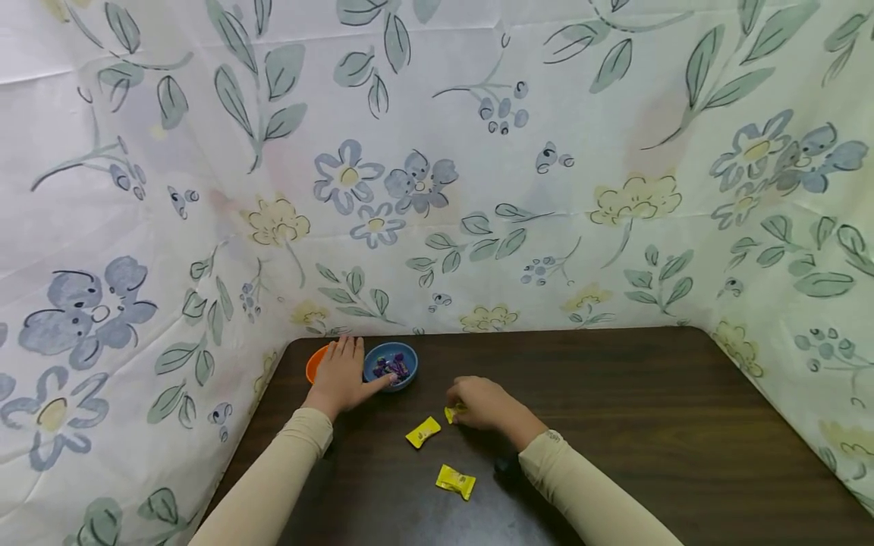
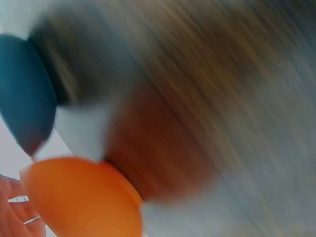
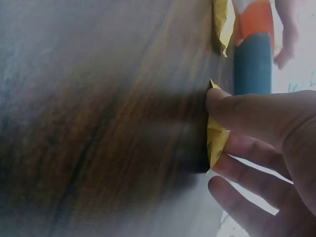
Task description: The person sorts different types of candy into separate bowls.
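Observation:
My left hand [image 1: 340, 381] spreads its fingers over the orange bowl [image 1: 312, 365], with its thumb reaching to the blue bowl [image 1: 375, 353]. Several purple-wrapped pieces [image 1: 389, 369] lie in the blue bowl. Fingers of the left hand [image 2: 19, 212] also show beside the orange bowl [image 2: 81, 197] in the left wrist view. To the right, my right hand [image 1: 482, 402] pinches a yellow-wrapped candy [image 3: 217, 138] between thumb and fingers, low at the tabletop. Most of that candy is hidden by the hand in the head view. What the orange bowl holds is hidden.
Two more yellow-wrapped candies lie on the dark wooden table [image 1: 614, 425]: one candy [image 1: 423, 432] left of the right hand, another candy [image 1: 455, 481] nearer the front. Floral cloth [image 1: 478, 189] encloses the table's back and sides.

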Action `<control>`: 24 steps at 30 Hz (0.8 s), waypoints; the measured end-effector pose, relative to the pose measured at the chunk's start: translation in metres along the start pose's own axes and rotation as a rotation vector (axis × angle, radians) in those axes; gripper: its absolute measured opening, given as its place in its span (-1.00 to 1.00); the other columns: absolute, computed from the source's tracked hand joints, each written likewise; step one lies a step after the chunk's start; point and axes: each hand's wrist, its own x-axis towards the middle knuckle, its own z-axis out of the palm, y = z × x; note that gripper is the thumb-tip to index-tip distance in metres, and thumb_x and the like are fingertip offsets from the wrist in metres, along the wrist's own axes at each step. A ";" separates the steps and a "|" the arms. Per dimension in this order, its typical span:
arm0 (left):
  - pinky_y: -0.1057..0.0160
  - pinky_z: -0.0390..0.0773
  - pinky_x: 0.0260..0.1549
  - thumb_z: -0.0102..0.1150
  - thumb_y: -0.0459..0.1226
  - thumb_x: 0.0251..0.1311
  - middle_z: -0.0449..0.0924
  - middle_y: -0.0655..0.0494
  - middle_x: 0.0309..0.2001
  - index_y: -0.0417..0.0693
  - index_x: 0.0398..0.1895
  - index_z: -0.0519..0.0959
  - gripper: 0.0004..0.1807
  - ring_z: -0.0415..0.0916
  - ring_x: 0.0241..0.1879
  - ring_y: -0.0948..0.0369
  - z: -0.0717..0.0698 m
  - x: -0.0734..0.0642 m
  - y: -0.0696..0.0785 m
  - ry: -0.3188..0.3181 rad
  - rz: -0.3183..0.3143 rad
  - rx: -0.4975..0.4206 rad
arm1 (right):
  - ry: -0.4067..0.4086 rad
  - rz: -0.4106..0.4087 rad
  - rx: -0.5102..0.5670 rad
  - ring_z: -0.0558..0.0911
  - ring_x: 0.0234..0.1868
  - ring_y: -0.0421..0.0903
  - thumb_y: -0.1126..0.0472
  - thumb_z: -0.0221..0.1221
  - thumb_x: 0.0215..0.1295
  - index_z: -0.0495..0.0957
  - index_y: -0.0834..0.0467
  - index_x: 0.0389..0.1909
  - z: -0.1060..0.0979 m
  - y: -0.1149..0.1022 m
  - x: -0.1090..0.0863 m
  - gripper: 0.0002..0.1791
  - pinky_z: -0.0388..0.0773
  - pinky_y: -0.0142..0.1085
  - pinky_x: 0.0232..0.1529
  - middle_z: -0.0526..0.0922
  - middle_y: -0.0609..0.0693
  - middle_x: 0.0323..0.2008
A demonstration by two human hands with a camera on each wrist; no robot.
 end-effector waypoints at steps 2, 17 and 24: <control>-0.29 0.04 0.63 -0.15 0.62 0.23 0.22 -0.38 0.60 -0.38 0.61 0.21 0.33 0.09 0.64 -0.29 -0.001 -0.002 -0.010 0.017 -0.011 -0.008 | -0.008 0.006 -0.001 0.59 -0.26 -0.23 0.16 0.48 0.28 0.79 0.00 -0.15 -0.001 0.000 0.001 -0.85 0.66 -0.25 -0.17 0.62 -0.14 -0.23; -0.37 0.05 0.60 -0.26 0.57 0.34 0.14 -0.52 0.59 -0.53 0.60 0.08 0.33 0.07 0.60 -0.42 0.007 -0.019 -0.055 0.015 -0.116 -0.121 | 0.007 -0.002 -0.017 0.58 -0.29 -0.22 0.14 0.49 0.28 0.78 0.00 -0.16 -0.001 0.000 0.002 -0.85 0.65 -0.25 -0.20 0.63 -0.13 -0.22; -0.34 0.06 0.61 -0.28 0.52 0.40 0.10 -0.54 0.59 -0.58 0.59 0.07 0.29 0.04 0.60 -0.44 0.011 -0.017 -0.057 0.013 -0.117 -0.112 | 0.012 0.000 -0.014 0.58 -0.30 -0.23 0.15 0.49 0.26 0.78 0.01 -0.18 -0.002 -0.001 0.001 -0.85 0.65 -0.26 -0.20 0.63 -0.13 -0.24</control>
